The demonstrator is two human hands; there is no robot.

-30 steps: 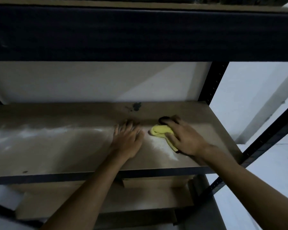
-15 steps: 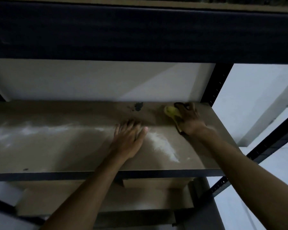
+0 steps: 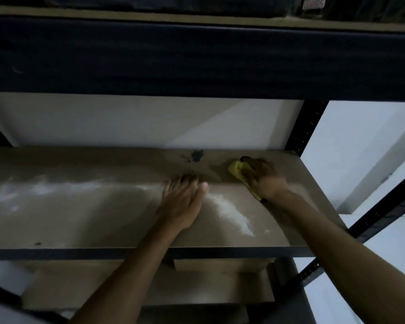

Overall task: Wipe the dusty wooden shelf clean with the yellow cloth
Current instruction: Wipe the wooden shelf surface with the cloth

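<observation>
1. The wooden shelf [image 3: 68, 220] fills the middle of the view, a tan board on a dark metal rack, with a dark upper beam [image 3: 197, 57] crossing above it and a pale wall behind.
2. The right hand [image 3: 264, 178] is out toward the far right of the shelf, palm down, fingers curled over the yellow cloth [image 3: 235, 169] and pressing it onto the board. Only a bunched bit of cloth pokes out on the left of the fingers, plus a thin strip by the wrist (the rest is hidden under the hand).
3. The left hand [image 3: 182, 202] lies flat on the shelf around the middle, fingers together and stretched toward the far edge, holding nothing. It's just left of the right hand and not touching the cloth.
4. A white dust streak [image 3: 232, 213] runs diagonally between the two forearms, from next to the left thumb toward the near right edge.
5. More pale dust patches [image 3: 40, 188] are smeared across the left half of the shelf, well away from the cloth.
6. There's a dark stain [image 3: 197, 155] near the far edge, just left of the cloth, and a small dark speck [image 3: 37, 243] by the near left edge.
7. Below is a lower shelf [image 3: 126, 288], also tan, partly covered by the forearms.
8. A black perforated upright [image 3: 306, 127] stands at the far right corner.
</observation>
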